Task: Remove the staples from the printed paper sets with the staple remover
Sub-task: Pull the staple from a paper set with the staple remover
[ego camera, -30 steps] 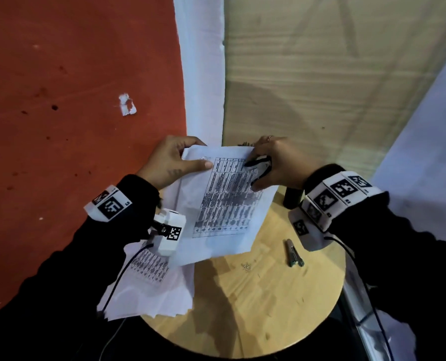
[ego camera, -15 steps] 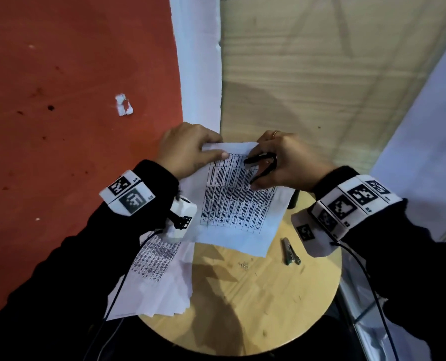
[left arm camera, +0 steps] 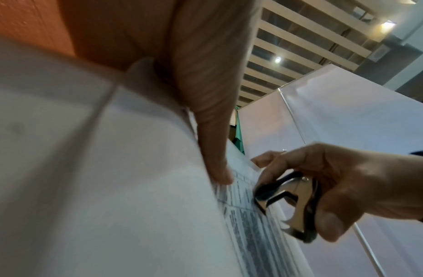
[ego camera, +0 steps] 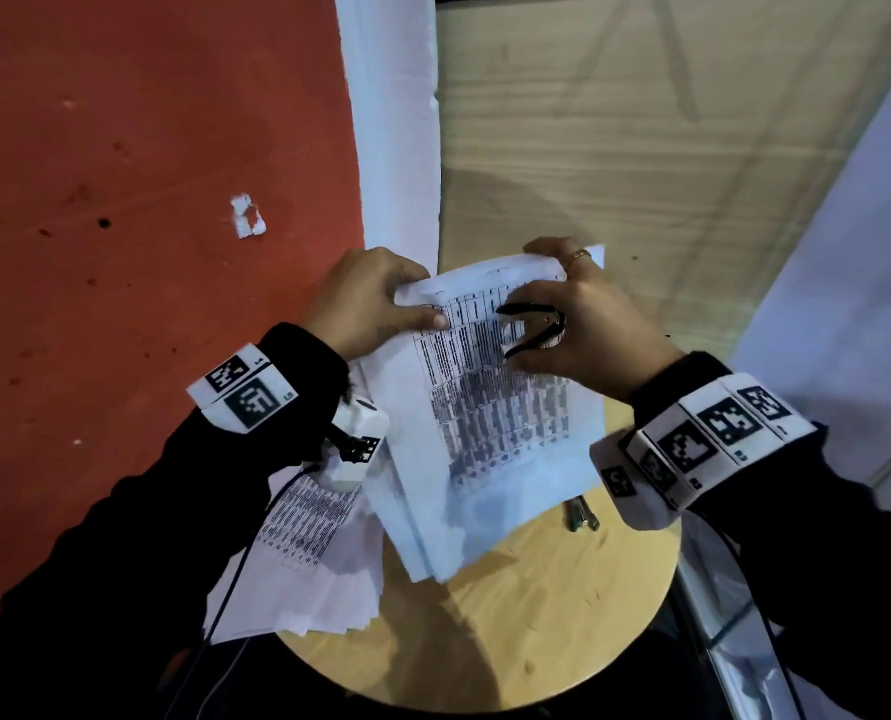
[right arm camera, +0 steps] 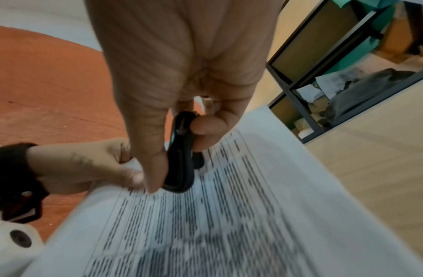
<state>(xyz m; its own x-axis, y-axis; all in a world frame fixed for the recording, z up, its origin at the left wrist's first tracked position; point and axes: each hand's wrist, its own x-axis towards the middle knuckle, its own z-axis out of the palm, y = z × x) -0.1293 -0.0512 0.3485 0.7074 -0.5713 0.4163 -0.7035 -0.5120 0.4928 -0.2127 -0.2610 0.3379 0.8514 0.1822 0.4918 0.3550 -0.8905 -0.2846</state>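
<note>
A loose paper stack [ego camera: 323, 574] lay nearest you on the round table [ego camera: 552, 631]. Above it, your left hand [ego camera: 365, 304] pinched the printed paper set [ego camera: 490, 428] at its far left corner, while your right hand [ego camera: 583, 324] gripped the staple remover [ego camera: 531, 330], jaws apart, against the page.

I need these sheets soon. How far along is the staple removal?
Done: loose sheets piled at the table's left edge. In hand: left hand pinches a set's corner; right hand holds the remover open above it. Further sets: none visible.
</note>
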